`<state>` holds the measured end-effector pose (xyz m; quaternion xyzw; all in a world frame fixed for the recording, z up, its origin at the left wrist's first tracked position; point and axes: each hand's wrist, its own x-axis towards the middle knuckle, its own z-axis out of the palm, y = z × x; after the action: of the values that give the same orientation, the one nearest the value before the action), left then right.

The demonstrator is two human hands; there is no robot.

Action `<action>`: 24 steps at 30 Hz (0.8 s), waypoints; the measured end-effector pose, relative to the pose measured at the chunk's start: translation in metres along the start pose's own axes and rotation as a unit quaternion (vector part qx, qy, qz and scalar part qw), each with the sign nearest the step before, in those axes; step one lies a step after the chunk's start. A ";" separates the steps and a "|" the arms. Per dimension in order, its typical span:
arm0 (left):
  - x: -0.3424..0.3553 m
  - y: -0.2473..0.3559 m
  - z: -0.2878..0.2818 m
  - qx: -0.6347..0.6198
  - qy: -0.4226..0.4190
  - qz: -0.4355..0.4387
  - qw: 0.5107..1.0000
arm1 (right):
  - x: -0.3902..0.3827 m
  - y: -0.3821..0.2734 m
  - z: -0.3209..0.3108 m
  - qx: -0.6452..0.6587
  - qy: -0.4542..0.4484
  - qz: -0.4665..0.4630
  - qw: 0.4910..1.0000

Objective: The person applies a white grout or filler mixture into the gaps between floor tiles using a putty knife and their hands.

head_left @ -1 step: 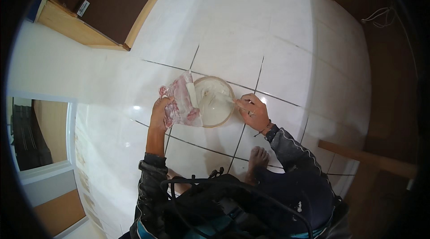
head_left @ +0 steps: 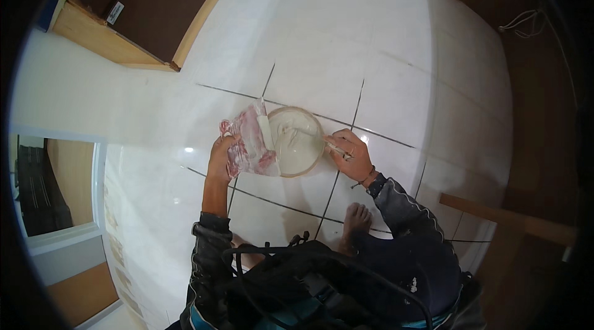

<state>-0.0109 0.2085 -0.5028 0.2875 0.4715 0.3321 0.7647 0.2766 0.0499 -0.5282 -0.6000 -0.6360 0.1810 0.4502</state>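
A round tub (head_left: 294, 160) of creamy white paste sits on the tiled floor. My left hand (head_left: 219, 160) grips a flat board (head_left: 247, 144) smeared pink, red and white, with a pale strip along its right edge; it tilts over the tub's left side. My right hand (head_left: 351, 153) is closed on a thin, paste-coated tool (head_left: 334, 142) at the tub's right rim, its far end reaching into the paste. What shape that end has is hard to make out.
A brown cabinet (head_left: 142, 8) stands at the upper left, dark wooden furniture (head_left: 526, 113) with a white cable along the right. A wooden bar (head_left: 489, 209) lies at the lower right. A framed opening (head_left: 99, 181) is at left. My bare foot (head_left: 356, 221) is below the tub.
The tool in my right hand has shifted slightly within the tub, and the swirl in the paste looks a little different. My left hand holds steady.
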 end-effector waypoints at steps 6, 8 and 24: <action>0.003 -0.016 0.025 0.018 -0.023 -0.026 0.999 | 0.014 -0.004 0.007 0.265 -0.019 0.115 0.957; 0.002 -0.015 0.025 0.020 -0.022 -0.043 0.999 | 0.026 -0.009 0.012 0.261 -0.049 0.091 0.960; 0.022 -0.060 -0.025 0.020 0.050 -0.049 0.997 | 0.039 0.046 0.024 -0.181 -0.287 0.116 0.933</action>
<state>-0.0124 0.1915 -0.5692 0.2624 0.5295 0.2984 0.7495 0.2901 0.1031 -0.5631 -0.6635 -0.6860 0.2783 0.1078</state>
